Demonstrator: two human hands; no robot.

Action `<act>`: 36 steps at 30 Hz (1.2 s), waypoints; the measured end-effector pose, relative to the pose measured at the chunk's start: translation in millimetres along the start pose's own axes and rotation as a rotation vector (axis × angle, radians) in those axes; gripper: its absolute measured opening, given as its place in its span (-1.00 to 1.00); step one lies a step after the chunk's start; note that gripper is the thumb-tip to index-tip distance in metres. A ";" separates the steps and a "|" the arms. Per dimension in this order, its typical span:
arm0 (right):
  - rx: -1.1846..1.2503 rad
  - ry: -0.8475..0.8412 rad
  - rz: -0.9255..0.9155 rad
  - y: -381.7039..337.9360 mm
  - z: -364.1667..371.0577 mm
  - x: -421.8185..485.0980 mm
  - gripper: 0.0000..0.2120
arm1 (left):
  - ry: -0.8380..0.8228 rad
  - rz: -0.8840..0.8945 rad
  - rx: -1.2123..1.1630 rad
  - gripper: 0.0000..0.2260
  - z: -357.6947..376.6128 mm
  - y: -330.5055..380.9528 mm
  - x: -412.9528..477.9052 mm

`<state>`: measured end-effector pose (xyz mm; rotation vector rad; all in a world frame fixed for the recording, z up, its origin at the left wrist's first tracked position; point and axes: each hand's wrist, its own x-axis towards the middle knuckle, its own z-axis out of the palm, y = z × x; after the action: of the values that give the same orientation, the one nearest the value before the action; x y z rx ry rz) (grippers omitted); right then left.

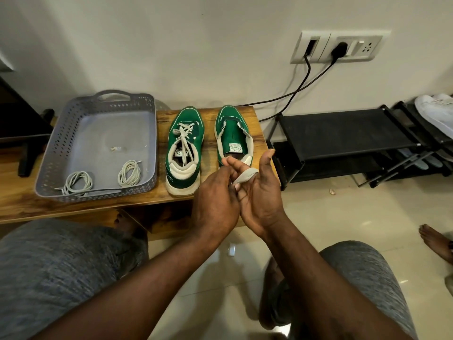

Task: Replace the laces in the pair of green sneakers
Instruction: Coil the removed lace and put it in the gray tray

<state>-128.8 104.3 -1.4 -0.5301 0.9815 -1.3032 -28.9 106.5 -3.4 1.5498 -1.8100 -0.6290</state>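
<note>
Mid-frame, the fingers (pixel 231 165) of the left hand (pixel 215 195) pinch the loose lace (pixel 247 174), looped over the right hand (pixel 262 192), whose fingers are straight and spread; a slack pinch could let the loop slip off and fall to the floor. Behind, on the worktop (pixel 208 148), the unlaced green sneaker (pixel 232 133) sits beside the laced green sneaker (pixel 183 148) (fresh laces (pixel 78 182) lie coiled in the grey tray (pixel 98 133), left), so dropping the old one there risks a mix-up.

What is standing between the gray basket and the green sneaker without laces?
The laced green sneaker stands there on the wooden bench, seen in the head view.
</note>
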 end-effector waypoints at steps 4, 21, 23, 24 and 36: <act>-0.258 0.031 -0.103 7.1 7.2 -5.4 -0.18 | 0.068 0.048 -0.035 -0.91 -7.1 -0.6 7.9; -0.009 0.052 -0.086 -1.6 12.4 -15.5 -0.26 | 0.123 0.198 -0.003 -0.90 -8.4 -1.9 13.6; -0.244 0.023 -0.160 5.4 22.8 -19.0 -0.41 | 0.162 0.179 -0.034 -0.93 -15.5 -0.4 18.8; -0.283 0.010 -0.180 7.1 26.7 -19.5 -0.44 | 0.175 0.181 -0.033 -0.93 -17.7 -0.6 19.7; 0.261 -0.011 -0.036 -12.8 4.6 -14.0 -0.11 | 0.062 0.283 0.044 -0.78 -10.8 3.5 9.4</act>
<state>-131.5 113.8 15.4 -0.3546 0.7800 -1.4334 -23.9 98.5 8.0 1.2915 -1.9591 -0.4047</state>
